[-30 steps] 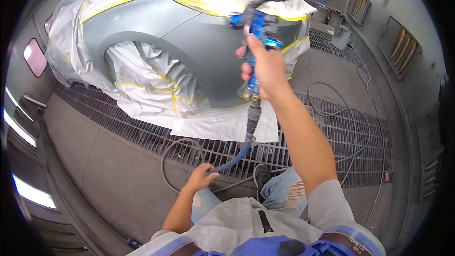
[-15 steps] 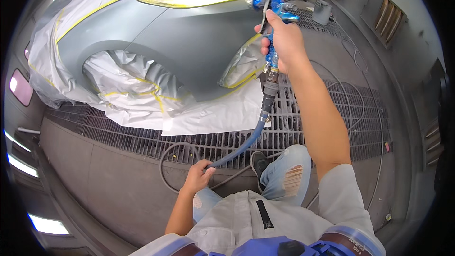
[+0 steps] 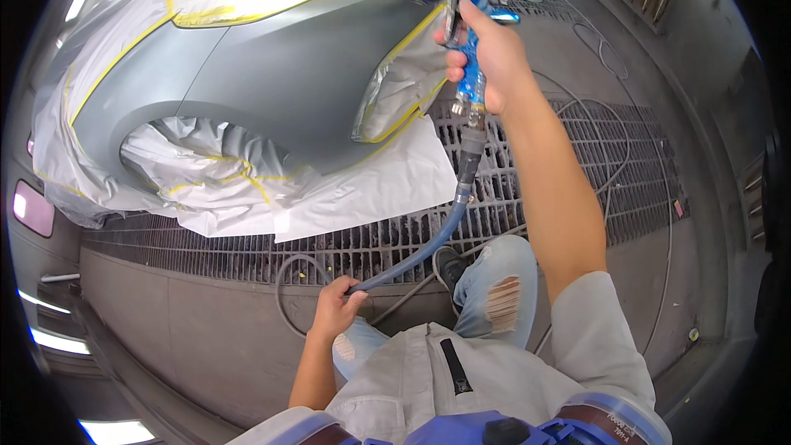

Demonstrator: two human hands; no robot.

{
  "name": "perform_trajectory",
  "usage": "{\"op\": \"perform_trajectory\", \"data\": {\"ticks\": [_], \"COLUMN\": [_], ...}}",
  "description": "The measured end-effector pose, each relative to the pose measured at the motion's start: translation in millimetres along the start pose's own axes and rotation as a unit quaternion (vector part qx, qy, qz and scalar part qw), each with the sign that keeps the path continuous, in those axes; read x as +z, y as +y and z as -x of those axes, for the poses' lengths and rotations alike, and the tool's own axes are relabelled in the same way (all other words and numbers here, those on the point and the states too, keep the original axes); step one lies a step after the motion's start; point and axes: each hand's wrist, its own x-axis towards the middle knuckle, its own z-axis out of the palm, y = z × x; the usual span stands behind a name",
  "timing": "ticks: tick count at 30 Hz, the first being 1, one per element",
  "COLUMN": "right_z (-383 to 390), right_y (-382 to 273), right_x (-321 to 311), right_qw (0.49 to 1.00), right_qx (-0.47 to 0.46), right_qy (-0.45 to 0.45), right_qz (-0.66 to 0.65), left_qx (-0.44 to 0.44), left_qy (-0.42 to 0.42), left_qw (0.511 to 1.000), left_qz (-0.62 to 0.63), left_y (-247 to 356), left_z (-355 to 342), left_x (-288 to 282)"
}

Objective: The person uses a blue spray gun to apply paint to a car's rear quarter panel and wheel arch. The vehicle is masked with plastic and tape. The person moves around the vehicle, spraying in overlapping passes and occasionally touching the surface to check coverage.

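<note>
Two hands share the work: your right hand (image 3: pixel 486 62) closes around the blue spray gun (image 3: pixel 465 29) aimed at the grey car panel (image 3: pixel 288 74), while your left hand (image 3: pixel 334 309) grips its hose (image 3: pixel 428 247), holding it clear of the panel.

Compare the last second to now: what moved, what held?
The right hand carried the blue spray gun rightward along the grey car panel, ending at its taped right edge. Unchanged: the left hand grips the air hose low, and the masking sheets stay put.
</note>
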Motion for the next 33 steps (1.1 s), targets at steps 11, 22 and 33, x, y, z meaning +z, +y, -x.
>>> {"op": "perform_trajectory", "data": {"ticks": [11, 22, 33], "right_z": [7, 36, 40], "right_y": [29, 67, 83], "right_x": [-45, -66, -78], "right_qw": [0.955, 0.988, 0.994], "right_qx": [0.066, 0.022, 0.052], "right_qy": [-0.227, 0.149, 0.082], "right_qz": [-0.179, 0.02, -0.039], "left_qx": [0.06, -0.073, -0.025], "left_qy": [0.005, -0.039, -0.036], "left_qw": [0.997, 0.997, 0.997], "left_qz": [-0.056, -0.005, -0.063], "left_y": [-8, -31, -32], "left_z": [4, 18, 19], "left_x": [11, 17, 13]}}
